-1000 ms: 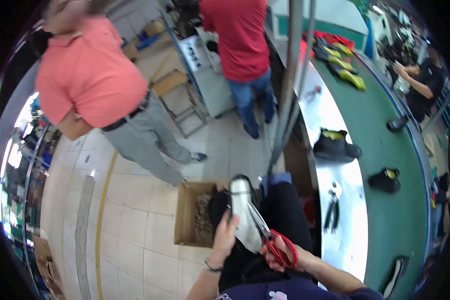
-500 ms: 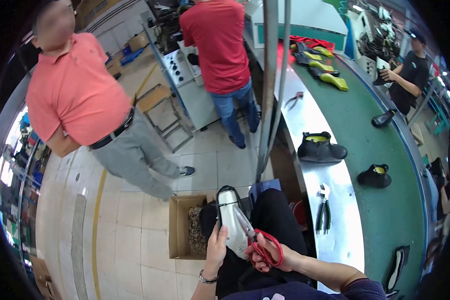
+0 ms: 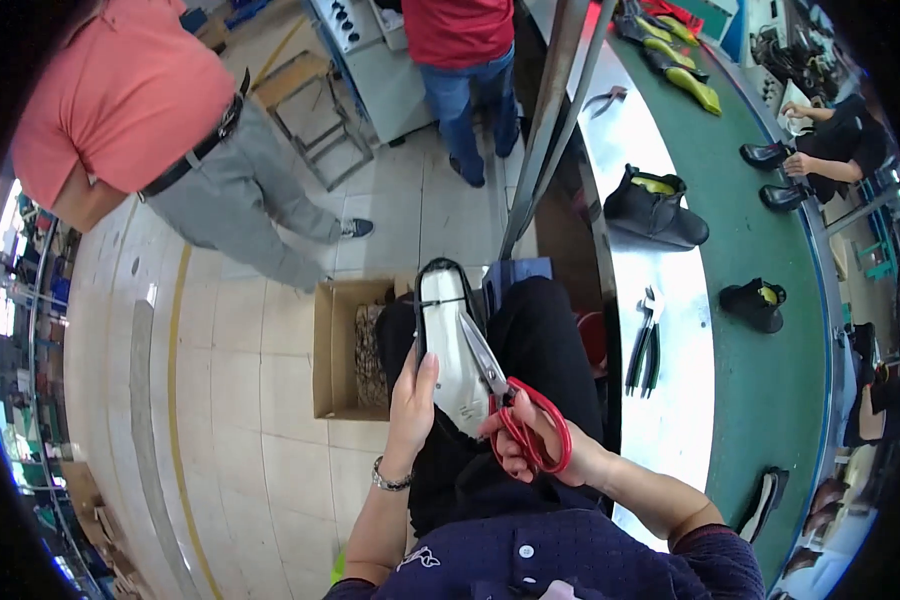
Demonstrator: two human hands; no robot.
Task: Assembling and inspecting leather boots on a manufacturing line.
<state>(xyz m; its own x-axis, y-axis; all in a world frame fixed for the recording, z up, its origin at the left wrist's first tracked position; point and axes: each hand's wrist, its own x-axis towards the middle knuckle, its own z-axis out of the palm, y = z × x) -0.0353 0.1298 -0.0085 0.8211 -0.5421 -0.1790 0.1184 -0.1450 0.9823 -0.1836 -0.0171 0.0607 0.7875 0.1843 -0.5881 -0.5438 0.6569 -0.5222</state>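
Note:
In my lap a shoe upper on a last [image 3: 448, 370] lies bottom up, its white underside showing, with a black rim and a dark cord across it near the far end. My left hand [image 3: 413, 400] grips its left edge, fingers mostly hidden beneath. Red-handled scissors [image 3: 483, 352] are in my right hand [image 3: 530, 440], fingers through the loops. Their blades lie along the right side of the white underside, pointing away from me. Whether the blade tips touch the black rim I cannot tell.
A cardboard box [image 3: 332, 350] of scraps stands on the floor left of my knees. At right, a metal ledge holds pliers [image 3: 647, 345] and a black boot [image 3: 655, 208]; beside it a green conveyor [image 3: 760, 400] carries more footwear. A metal post [image 3: 545, 140] rises ahead. People stand nearby.
My view has tilted downward, so the surroundings sit higher in the picture. Both hands keep their hold, and the scissors stay against the underside of the shoe.

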